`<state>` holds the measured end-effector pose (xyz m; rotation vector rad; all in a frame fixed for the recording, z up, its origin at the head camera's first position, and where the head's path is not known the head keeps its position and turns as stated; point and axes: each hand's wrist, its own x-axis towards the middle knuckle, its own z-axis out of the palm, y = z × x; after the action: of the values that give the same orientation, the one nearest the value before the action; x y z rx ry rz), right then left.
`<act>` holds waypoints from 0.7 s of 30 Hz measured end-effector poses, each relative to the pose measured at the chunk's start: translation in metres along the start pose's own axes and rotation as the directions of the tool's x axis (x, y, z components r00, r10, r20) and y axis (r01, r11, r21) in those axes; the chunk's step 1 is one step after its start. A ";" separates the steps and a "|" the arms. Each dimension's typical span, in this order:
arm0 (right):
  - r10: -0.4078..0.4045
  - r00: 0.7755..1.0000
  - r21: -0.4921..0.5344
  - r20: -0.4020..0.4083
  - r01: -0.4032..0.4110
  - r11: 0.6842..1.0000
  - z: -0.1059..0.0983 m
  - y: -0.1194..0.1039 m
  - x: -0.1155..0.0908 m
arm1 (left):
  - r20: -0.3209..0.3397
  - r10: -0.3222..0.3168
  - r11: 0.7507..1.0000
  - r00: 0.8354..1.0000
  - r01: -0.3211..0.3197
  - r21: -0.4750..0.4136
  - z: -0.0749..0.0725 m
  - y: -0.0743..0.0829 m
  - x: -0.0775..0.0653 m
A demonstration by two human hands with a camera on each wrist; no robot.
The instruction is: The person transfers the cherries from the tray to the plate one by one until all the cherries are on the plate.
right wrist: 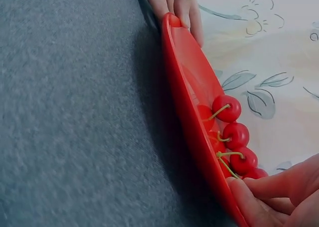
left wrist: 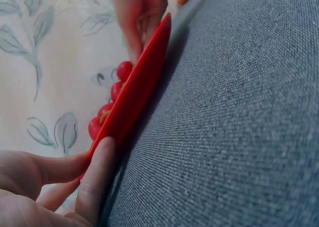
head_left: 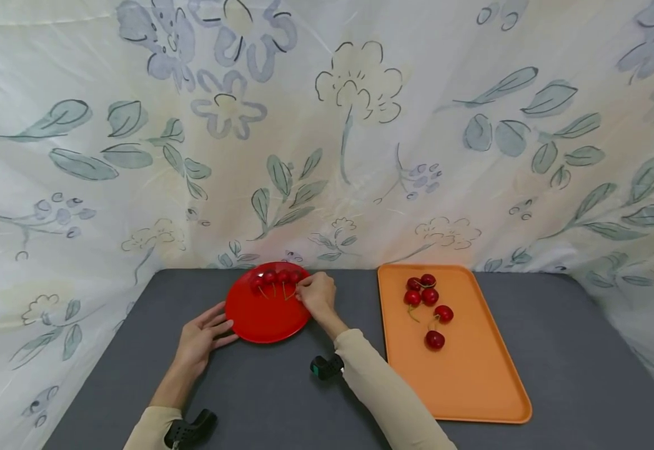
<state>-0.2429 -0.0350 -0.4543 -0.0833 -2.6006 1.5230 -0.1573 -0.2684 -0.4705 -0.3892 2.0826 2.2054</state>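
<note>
One narrow pinch, formed by the right hand (head_left: 317, 294) at 2 o'clock on the red plate (head_left: 267, 325): thumb and fingertips together, apparently on the stem (right wrist: 229, 167) of the rightmost cherry (head_left: 295, 275), with exact contact partly hidden. Opposite, at 8 o'clock, the left hand (head_left: 198, 337), with the plate's rim held between its digits. Inside the plate, from 11 to 1 o'clock, four cherries in a close row: the rightmost cherry and three neighboring cherries (right wrist: 235, 136), stems mostly toward 6 o'clock. At the plate's 3 o'clock, well apart on the gray tabletop (head_left: 270, 394), an orange tray (head_left: 478, 381) with six further cherries (head_left: 430, 296): four clustered near its 11 o'clock corner, two looser ones below. Beyond, at 12 o'clock, a floral sheet (head_left: 360, 150). Progress, judged from this layout: partway, with four cherries already lined up on the plate, the last apparently under adjustment, and six left on the tray; any place for these in the row, not shown.
</note>
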 end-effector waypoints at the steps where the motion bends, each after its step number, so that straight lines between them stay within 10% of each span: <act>1: 0.002 1.000 0.000 0.000 -0.002 1.000 0.000 0.000 0.000 | 0.001 -0.001 1.000 1.000 0.001 -0.001 0.001 0.000 0.001; 14: 0.008 0.999 0.010 0.052 -0.009 1.000 -0.012 -0.003 -0.003 | 0.017 0.000 1.000 1.000 0.000 0.008 0.006 0.002 0.004; 21: -0.117 0.965 -0.040 0.233 0.129 0.991 -0.027 -0.014 -0.007 | 0.015 0.004 1.000 1.000 -0.004 -0.001 0.001 0.001 -0.001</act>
<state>-0.2320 -0.0197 -0.4297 0.2611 -2.7631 1.5000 -0.1572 -0.2671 -0.4692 -0.3681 2.0769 2.2043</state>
